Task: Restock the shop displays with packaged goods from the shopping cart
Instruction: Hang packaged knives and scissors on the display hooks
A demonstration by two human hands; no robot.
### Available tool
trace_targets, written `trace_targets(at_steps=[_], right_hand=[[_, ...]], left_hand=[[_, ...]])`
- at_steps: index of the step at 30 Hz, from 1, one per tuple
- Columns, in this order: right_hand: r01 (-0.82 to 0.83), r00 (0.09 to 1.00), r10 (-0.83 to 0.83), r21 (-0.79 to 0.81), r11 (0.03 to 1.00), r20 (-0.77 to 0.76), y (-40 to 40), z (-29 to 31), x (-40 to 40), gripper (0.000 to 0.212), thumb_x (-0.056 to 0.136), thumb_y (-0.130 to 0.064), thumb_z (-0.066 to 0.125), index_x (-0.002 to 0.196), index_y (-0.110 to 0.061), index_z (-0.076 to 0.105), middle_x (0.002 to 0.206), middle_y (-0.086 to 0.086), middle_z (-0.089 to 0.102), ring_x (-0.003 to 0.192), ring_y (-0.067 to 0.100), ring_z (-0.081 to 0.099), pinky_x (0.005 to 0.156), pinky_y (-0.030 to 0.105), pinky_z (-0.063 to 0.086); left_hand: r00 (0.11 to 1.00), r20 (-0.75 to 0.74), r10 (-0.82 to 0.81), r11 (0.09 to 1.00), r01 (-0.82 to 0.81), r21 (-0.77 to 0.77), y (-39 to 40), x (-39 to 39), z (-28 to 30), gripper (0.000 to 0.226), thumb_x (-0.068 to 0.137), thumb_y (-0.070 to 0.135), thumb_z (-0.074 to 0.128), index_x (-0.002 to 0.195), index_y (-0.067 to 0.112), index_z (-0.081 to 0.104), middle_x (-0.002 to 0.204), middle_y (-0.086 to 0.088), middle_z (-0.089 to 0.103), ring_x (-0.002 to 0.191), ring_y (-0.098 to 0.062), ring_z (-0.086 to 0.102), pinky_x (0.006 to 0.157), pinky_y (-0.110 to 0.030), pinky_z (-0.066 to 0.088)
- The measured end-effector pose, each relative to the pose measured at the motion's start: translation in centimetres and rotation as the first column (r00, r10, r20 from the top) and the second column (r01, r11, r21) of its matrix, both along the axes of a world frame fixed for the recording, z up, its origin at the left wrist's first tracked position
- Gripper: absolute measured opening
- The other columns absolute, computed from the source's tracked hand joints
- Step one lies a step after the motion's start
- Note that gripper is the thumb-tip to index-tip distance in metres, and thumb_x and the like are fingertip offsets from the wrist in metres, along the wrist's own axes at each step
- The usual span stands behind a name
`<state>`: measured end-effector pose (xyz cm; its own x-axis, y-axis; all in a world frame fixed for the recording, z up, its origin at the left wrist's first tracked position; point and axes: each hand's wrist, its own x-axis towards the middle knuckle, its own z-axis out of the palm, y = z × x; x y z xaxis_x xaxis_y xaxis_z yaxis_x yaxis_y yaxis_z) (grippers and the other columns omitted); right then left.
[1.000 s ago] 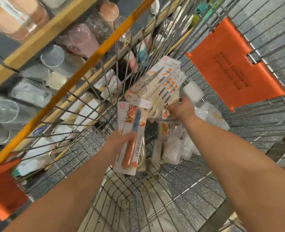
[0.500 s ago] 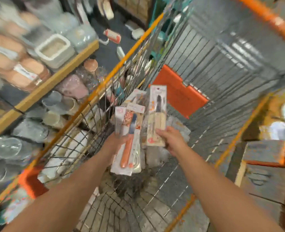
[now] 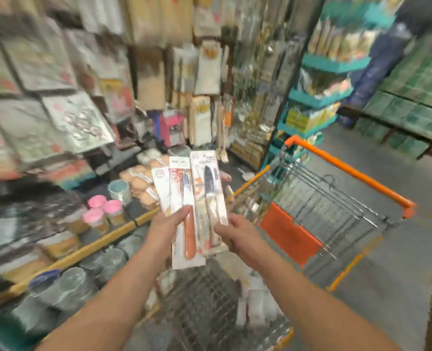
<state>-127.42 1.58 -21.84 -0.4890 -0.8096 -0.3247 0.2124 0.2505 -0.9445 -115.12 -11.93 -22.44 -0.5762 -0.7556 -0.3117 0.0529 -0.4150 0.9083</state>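
Above the near end of the wire shopping cart point(image 3: 318, 209), the left hand point(image 3: 165, 225) grips a fanned bunch of carded knives, the orange-handled knife pack point(image 3: 185, 214) foremost, while the right hand point(image 3: 235, 235), just beside it, pinches the pale-handled knife pack point(image 3: 208, 188) by its lower edge, both packs upright.
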Motion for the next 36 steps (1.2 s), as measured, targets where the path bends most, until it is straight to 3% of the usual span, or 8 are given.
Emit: trace_targets(at_steps=[3, 7, 12, 16, 23, 28, 31, 36], right_hand=[[-0.074, 0.994, 0.07, -0.049, 0.996, -0.082, -4.1, 3.2, 3.6, 0.022, 0.072, -0.023, 0.073, 0.09, -0.013, 0.068, 0.08, 0.004, 0.072, 0.077, 0.025, 0.067, 0.074, 0.04, 0.055], [-0.141, 0.982, 0.126, -0.106, 0.984, -0.14, -11.1, 7.8, 8.5, 0.023, 0.084, -0.018, 0.072, 0.107, -0.014, 0.07, 0.102, 0.009, 0.075, 0.099, 0.029, 0.069, 0.098, 0.054, 0.05], [-0.17, 0.98, 0.142, -0.215, 0.962, -0.141, -21.6, 12.6, 13.6, 0.016, 0.081, -0.008, 0.071, 0.096, -0.013, 0.067, 0.098, 0.013, 0.073, 0.095, 0.033, 0.068, 0.098, 0.059, 0.048], [-0.218, 0.972, 0.189, -0.245, 0.945, -0.136, -31.1, 15.2, 18.0, 0.02, 0.094, 0.002, 0.056, 0.114, 0.002, 0.06, 0.106, 0.018, 0.07, 0.093, 0.029, 0.067, 0.094, 0.05, 0.053], [-0.277, 0.951, 0.231, -0.239, 0.931, -0.204, -41.1, 18.3, 22.3, 0.022, 0.099, -0.015, 0.054, 0.12, -0.012, 0.057, 0.105, 0.007, 0.074, 0.094, 0.024, 0.073, 0.091, 0.049, 0.055], [-0.254, 0.939, 0.178, -0.246, 0.935, -0.293, -45.1, 21.0, 21.6, 0.02, 0.098, -0.014, 0.056, 0.118, -0.015, 0.057, 0.105, 0.004, 0.074, 0.091, 0.02, 0.073, 0.088, 0.045, 0.057], [-0.24, 0.921, 0.131, -0.272, 0.932, -0.366, -47.6, 24.0, 20.1, 0.032, 0.097, -0.019, 0.056, 0.129, -0.012, 0.053, 0.113, 0.003, 0.07, 0.098, 0.021, 0.07, 0.093, 0.047, 0.054], [-0.193, 0.9, 0.001, -0.395, 0.898, -0.437, -50.9, 29.5, 17.5, 0.042, 0.101, -0.014, 0.05, 0.141, -0.015, 0.039, 0.128, -0.004, 0.054, 0.1, 0.016, 0.058, 0.077, 0.027, 0.047]], left_hand=[[0.995, -0.031, 0.09, 0.994, -0.092, -0.064, -3.1, 4.5, 4.3, 0.021, 0.088, 0.013, 0.071, 0.108, 0.008, 0.066, 0.093, -0.007, 0.073, 0.072, -0.012, 0.072, 0.065, -0.025, 0.056], [0.981, -0.072, 0.18, 0.969, -0.189, -0.158, -8.5, 10.6, 9.7, 0.033, 0.08, 0.021, 0.079, 0.109, 0.009, 0.07, 0.095, -0.008, 0.076, 0.088, -0.024, 0.073, 0.083, -0.039, 0.057], [0.961, -0.145, 0.233, 0.914, -0.268, -0.306, -17.2, 16.5, 15.2, 0.014, 0.087, 0.009, 0.071, 0.1, 0.014, 0.07, 0.089, -0.005, 0.077, 0.078, -0.018, 0.074, 0.07, -0.029, 0.057], [0.946, -0.158, 0.281, 0.867, -0.321, -0.38, -25.5, 21.4, 19.0, 0.032, 0.085, 0.011, 0.074, 0.116, 0.005, 0.067, 0.101, -0.011, 0.075, 0.093, -0.026, 0.073, 0.089, -0.04, 0.056], [0.929, -0.136, 0.343, 0.833, -0.368, -0.412, -35.0, 25.4, 23.0, 0.021, 0.085, 0.017, 0.075, 0.104, 0.009, 0.071, 0.093, -0.007, 0.077, 0.09, -0.028, 0.073, 0.092, -0.046, 0.055], [0.921, -0.155, 0.357, 0.819, -0.388, -0.421, -38.6, 25.0, 25.2, 0.018, 0.089, 0.015, 0.071, 0.105, 0.007, 0.069, 0.092, -0.009, 0.076, 0.084, -0.024, 0.073, 0.072, -0.032, 0.055], [0.915, -0.175, 0.364, 0.794, -0.403, -0.454, -41.3, 24.7, 26.4, 0.027, 0.089, 0.019, 0.071, 0.114, 0.009, 0.069, 0.099, -0.005, 0.076, 0.091, -0.02, 0.072, 0.076, -0.029, 0.052], [0.89, -0.229, 0.395, 0.741, -0.456, -0.493, -44.4, 23.7, 29.4, 0.027, 0.09, 0.019, 0.071, 0.116, 0.012, 0.067, 0.105, -0.003, 0.075, 0.095, -0.018, 0.07, 0.078, -0.028, 0.05]])
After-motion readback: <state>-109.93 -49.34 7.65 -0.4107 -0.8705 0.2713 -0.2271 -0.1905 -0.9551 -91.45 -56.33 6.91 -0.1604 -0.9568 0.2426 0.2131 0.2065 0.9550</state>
